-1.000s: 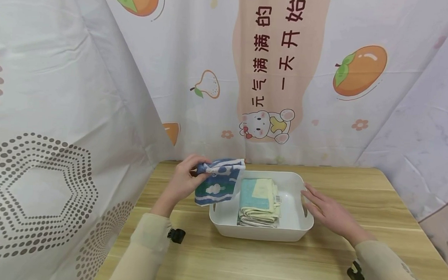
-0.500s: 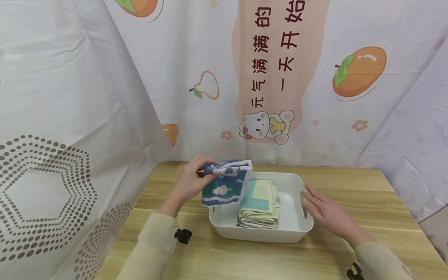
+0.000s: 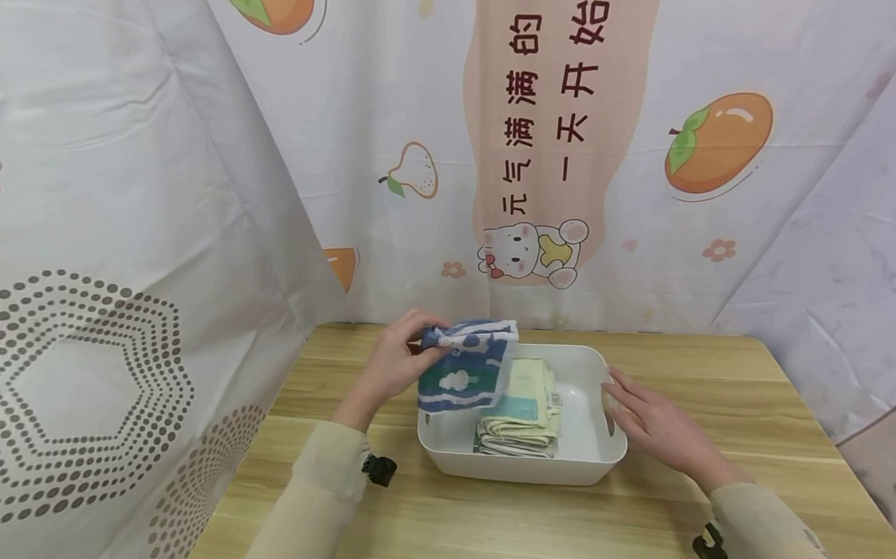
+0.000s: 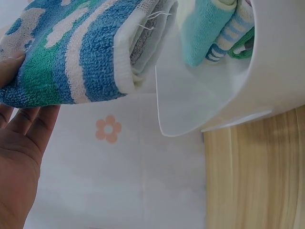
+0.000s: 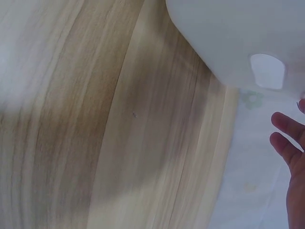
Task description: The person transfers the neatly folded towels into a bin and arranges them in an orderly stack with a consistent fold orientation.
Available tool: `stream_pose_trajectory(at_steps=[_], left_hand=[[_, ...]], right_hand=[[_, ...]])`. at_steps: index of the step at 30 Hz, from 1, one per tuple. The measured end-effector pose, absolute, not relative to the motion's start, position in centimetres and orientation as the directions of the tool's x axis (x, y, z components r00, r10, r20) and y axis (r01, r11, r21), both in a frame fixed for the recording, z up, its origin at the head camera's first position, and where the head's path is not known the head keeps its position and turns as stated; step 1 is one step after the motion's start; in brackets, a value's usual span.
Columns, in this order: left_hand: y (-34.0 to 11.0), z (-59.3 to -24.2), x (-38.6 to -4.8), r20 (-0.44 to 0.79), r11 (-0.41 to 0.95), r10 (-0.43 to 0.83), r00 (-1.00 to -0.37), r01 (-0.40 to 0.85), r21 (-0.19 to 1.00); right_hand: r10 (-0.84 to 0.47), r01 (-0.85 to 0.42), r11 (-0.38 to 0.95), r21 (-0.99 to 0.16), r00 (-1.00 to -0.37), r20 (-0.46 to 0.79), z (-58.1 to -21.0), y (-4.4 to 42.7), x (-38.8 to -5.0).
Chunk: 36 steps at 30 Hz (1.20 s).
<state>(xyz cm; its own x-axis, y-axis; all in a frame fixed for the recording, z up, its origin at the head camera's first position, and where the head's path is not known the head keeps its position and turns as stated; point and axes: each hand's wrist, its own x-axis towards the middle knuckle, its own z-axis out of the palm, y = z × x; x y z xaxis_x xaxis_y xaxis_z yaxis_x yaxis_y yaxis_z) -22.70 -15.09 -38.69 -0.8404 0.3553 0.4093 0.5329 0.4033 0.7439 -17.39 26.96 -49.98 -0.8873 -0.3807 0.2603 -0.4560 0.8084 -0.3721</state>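
My left hand [image 3: 402, 359] pinches a folded blue, green and white towel [image 3: 464, 379] between thumb and fingers, holding it above the left end of a white plastic bin [image 3: 518, 468]. In the left wrist view the towel [image 4: 57, 52] shows its layered edge with a few loose threads. Inside the bin a stack of folded towels [image 3: 525, 416], the top one pale yellow and turquoise, is partly hidden behind the held towel. At the bin's right end my right hand [image 3: 655, 424] has its fingers extended, fingertips at the rim beside the handle hole [image 5: 268, 71].
The bin stands on a wood-grain table [image 3: 482, 531]. Behind the table hangs a white curtain [image 3: 389, 252] printed with fruit, and another curtain [image 3: 122, 173] hangs on the left. A black clip [image 3: 380, 469] sits at the left wrist, another [image 3: 711, 548] at the right.
My left hand has moved to the right with the blue towel, which now covers more of the bin's left end and part of the stack. The right hand has stayed in place.
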Motion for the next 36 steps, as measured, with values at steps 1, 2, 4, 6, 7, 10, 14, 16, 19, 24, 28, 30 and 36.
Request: stream_pose_trajectory(at_steps=[1,2,4,6,7,10,14,16,19,24,28,30,36], left_hand=[[-15.0,-38.7,-22.7,0.410,0.397,0.355,-0.840,0.532,0.748],[-14.9,-38.8,-22.7,0.409,0.393,0.355,-0.841,0.531,0.751],[-14.8,-38.8,-22.7,0.408,0.387,0.354,-0.841,0.530,0.755],[-14.7,-39.0,-22.8,0.402,0.385,0.353,-0.845,0.523,0.761],[-14.6,-39.0,-22.8,0.397,0.382,0.354,-0.847,0.518,0.765],[-14.5,-39.2,-22.8,0.380,0.382,0.353,-0.855,0.502,0.776],[-14.2,-39.4,-22.9,0.360,0.382,0.349,-0.865,0.482,0.788],[-14.0,-39.4,-23.0,0.352,0.381,0.347,-0.869,0.474,0.794],[-13.7,-39.6,-23.0,0.350,0.379,0.348,-0.870,0.471,0.797],[-13.2,-39.7,-23.0,0.342,0.371,0.353,-0.871,0.466,0.803],[-12.8,-39.7,-22.8,0.343,0.358,0.364,-0.866,0.470,0.807],[-12.6,-39.7,-22.8,0.345,0.351,0.371,-0.862,0.474,0.808],[-12.1,-39.9,-22.6,0.361,0.330,0.381,-0.851,0.489,0.807]], right_hand=[[-0.381,-0.456,0.809,-0.371,-0.887,0.259,-49.9,26.9,-17.4],[-0.382,-0.457,0.809,-0.370,-0.887,0.259,-49.9,26.9,-17.4],[-0.386,-0.462,0.808,-0.365,-0.884,0.264,-49.8,26.9,-17.4],[-0.396,-0.474,0.807,-0.352,-0.877,0.273,-49.6,26.9,-17.3],[-0.402,-0.482,0.805,-0.346,-0.872,0.281,-49.5,26.9,-17.3],[-0.418,-0.508,0.802,-0.315,-0.853,0.312,-49.3,26.7,-17.2],[-0.437,-0.541,0.790,-0.287,-0.826,0.356,-48.8,26.4,-17.4],[-0.439,-0.541,0.790,-0.288,-0.827,0.350,-48.5,26.3,-17.5],[-0.440,-0.537,0.795,-0.282,-0.831,0.341,-48.1,26.0,-17.6],[-0.451,-0.548,0.787,-0.283,-0.824,0.342,-46.8,24.9,-17.8],[-0.455,-0.543,0.780,-0.311,-0.834,0.312,-45.3,23.6,-18.0],[-0.465,-0.548,0.772,-0.322,-0.833,0.301,-44.5,22.8,-18.0],[-0.527,-0.622,0.716,-0.317,-0.780,0.338,-42.8,20.6,-18.1]])
